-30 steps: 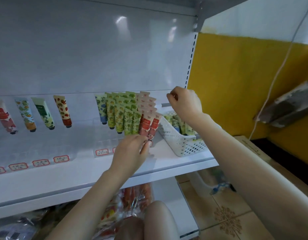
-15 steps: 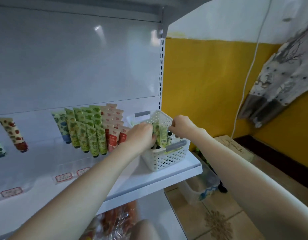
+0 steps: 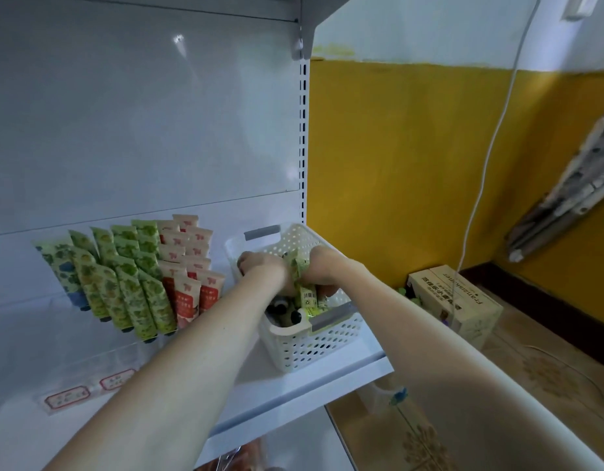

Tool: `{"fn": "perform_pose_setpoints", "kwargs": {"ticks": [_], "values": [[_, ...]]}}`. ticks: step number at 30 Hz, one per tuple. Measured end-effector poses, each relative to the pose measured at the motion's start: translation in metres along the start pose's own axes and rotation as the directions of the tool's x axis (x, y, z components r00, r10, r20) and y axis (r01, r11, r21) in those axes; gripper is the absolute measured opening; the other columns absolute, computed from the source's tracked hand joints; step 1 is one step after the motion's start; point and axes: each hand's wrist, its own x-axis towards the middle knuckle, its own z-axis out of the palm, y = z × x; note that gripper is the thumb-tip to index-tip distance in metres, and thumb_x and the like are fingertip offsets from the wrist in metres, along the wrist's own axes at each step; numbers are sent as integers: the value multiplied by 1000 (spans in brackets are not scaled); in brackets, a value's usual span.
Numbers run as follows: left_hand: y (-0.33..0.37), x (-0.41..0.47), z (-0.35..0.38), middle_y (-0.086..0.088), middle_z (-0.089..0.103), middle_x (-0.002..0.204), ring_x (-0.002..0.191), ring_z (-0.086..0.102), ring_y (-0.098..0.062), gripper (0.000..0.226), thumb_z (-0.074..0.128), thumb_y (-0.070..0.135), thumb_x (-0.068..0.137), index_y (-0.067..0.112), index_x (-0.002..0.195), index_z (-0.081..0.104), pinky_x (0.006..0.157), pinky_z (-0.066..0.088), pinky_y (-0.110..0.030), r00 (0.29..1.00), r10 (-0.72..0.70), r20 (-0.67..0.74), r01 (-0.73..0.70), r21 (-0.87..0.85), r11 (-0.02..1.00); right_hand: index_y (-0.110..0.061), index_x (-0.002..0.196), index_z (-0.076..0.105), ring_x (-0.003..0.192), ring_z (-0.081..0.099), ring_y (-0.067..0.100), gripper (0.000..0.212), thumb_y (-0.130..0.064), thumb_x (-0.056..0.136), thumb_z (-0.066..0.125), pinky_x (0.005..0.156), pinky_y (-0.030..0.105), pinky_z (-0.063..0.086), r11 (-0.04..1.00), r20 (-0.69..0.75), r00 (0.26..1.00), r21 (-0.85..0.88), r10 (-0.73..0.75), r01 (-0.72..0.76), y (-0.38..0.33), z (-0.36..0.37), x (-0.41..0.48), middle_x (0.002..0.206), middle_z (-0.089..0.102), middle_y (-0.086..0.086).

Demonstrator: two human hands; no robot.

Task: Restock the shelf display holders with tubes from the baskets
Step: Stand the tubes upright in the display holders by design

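Tubes (image 3: 307, 297) in white basket (image 3: 314, 348) on white shelf (image 3: 294, 385) (yellow wall (image 3: 395, 147) beside)

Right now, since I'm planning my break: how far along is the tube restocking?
Done: green tubes and red tubes stand in full rows. In hand: left hand and right hand reach into the white basket; grip unclear. Left: basket tubes remain to place.
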Motion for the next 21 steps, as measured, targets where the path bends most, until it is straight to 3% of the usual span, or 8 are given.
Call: {"fn": "perform_pose_setpoints", "kwargs": {"ticks": [3,7,12,16,21], "values": [[1,0,3,-11,43,130,121,41,-25,66,62,51,77,16,130,45,100,43,-31,999,3,-44,-6,-65,998,-8,69,46,66,56,20,26,-18,90,58,80,33,53,996,-11,1000,87,0,1,2,1,-5,67,55,7],[3,1,10,-10,45,133,123,44,-24,66,70,36,74,12,131,46,99,43,-31,999,-23,-41,20,-66,998,-8,69,48,63,59,22,23,-16,85,62,76,35,56,985,-60,998,175,6,4,6,6,-4,64,57,8],[2,8,14,-13,37,139,125,41,-28,62,61,19,83,6,138,36,98,39,-34,995,-8,-95,-1,-93,996,-7,67,46,45,56,16,23,-8,87,56,45,21,49,974,-123,992,224,2,26,10,5,-5,57,55,9],[4,16,16,-13,37,137,125,40,-27,59,57,26,86,8,138,36,97,38,-33,989,-18,-144,3,-99,995,-7,66,45,48,57,20,21,-4,85,54,57,28,53,963,-147,989,265,-1,40,10,5,-3,56,52,10],[5,26,15,-7,55,127,115,53,-23,34,52,20,90,13,123,54,89,43,-29,978,8,-208,-39,-142,989,-8,65,45,46,57,19,19,-2,83,50,54,26,51,950,-168,986,309,5,47,12,6,-2,53,51,9]]}}
